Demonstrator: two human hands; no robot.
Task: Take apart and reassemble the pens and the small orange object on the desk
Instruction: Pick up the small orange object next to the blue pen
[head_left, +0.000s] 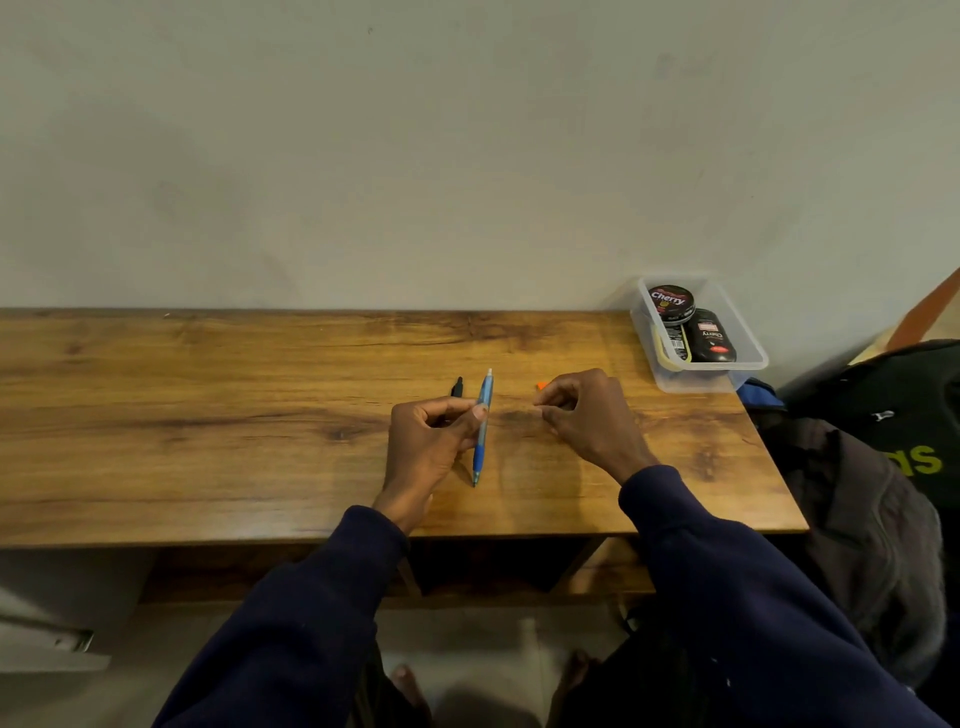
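On the wooden counter (208, 415), the left hand (426, 441) grips a blue pen (482, 431); the right hand (587, 415) curls beside the orange object (541, 385), grasp unclear.

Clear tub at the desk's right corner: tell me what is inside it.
Inside the clear tub lie a round black Cherry tin and a black oval container. A pale yellow item shows partly beside them; the rest of it is covered.

Blue pen (482, 426), tip toward viewer, beside black pen (456, 387); orange object (541, 385) rightward.
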